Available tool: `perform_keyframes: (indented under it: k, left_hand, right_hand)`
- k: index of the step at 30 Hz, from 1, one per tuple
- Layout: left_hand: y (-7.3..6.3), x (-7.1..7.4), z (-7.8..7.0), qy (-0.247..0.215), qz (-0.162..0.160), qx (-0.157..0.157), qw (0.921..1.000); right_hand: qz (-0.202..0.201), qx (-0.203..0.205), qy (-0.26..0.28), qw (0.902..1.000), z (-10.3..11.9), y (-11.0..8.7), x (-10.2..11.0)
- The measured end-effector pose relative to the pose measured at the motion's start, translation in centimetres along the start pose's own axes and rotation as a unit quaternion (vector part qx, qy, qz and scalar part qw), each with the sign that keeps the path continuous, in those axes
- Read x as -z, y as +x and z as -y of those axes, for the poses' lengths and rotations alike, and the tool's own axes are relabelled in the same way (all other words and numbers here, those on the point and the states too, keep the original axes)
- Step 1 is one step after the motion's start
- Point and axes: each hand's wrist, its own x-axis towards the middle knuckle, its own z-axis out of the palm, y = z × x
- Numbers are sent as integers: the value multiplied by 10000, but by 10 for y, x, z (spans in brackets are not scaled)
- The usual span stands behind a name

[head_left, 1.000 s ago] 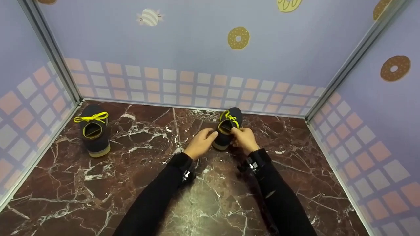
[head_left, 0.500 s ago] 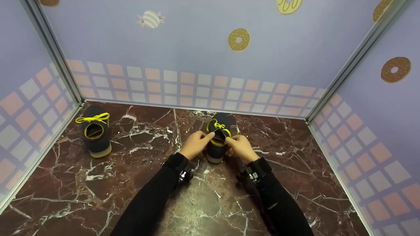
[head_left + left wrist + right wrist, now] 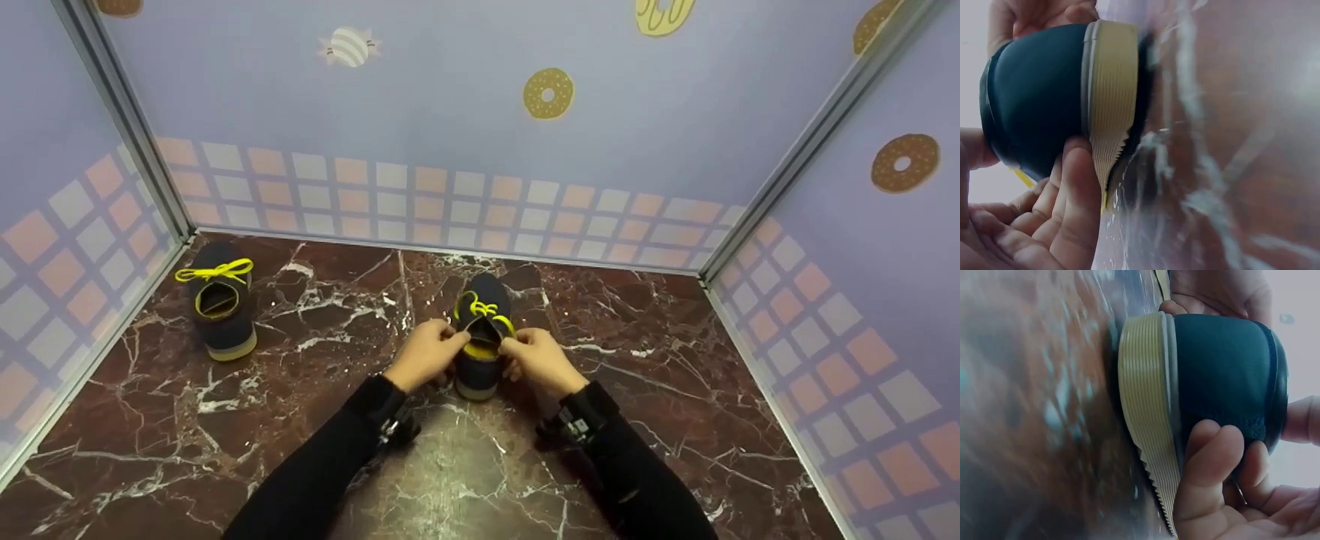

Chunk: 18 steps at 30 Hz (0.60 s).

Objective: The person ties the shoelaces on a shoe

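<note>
A dark sneaker [image 3: 478,373] with yellow laces [image 3: 481,307] lies between my two hands, toe pointing to the back wall. My left hand [image 3: 424,355] pinches the left side of its collar, thumb at the rim and fingers along the outer side. Opposite it, my right hand [image 3: 543,363] grips the right side the same way. Both wrist views show the shoe's heel [image 3: 1039,90] and its ribbed cream sole [image 3: 1143,371] close to the floor; whether the sole touches is hard to tell. A matching sneaker [image 3: 222,326], laces tied in a bow, stands at the far left.
Brown marbled floor [image 3: 330,420] with white veins spreads around the shoes. A lilac back wall [image 3: 450,97] with pink and white squares bounds the far side. Side walls meet it at grey metal corner posts [image 3: 810,142] left and right.
Both hands have brought the held sneaker toward me and to the left, away from the back wall. Its toe has straightened somewhat. The other sneaker has stayed put.
</note>
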Motion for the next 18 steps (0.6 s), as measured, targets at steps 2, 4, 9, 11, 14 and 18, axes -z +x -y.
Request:
perform_keyframes:
  k: [2,4,9,11,14,18]
  left_hand:
    - [-10,4,3,28,-19,12,10000]
    - [-20,8,4,-18,2,60,10000]
    - [-43,16,7,-152,206,241,9994]
    - [-50,18,7,-179,263,220,9993]
    - [-57,21,6,-299,353,167,9988]
    - [-66,23,5,-291,540,146,9980]
  right_hand:
    - [140,56,-74,9999,1,-7,-5]
    - [291,122,-183,9993,1,-12,-9]
    - [678,244,-522,9960,2,-25,-17]
    - [753,287,-569,9951,3,-29,-19]
    - [814,320,-609,9943,3,-36,-19]
    - [889,290,-709,9931,2,-44,-19]
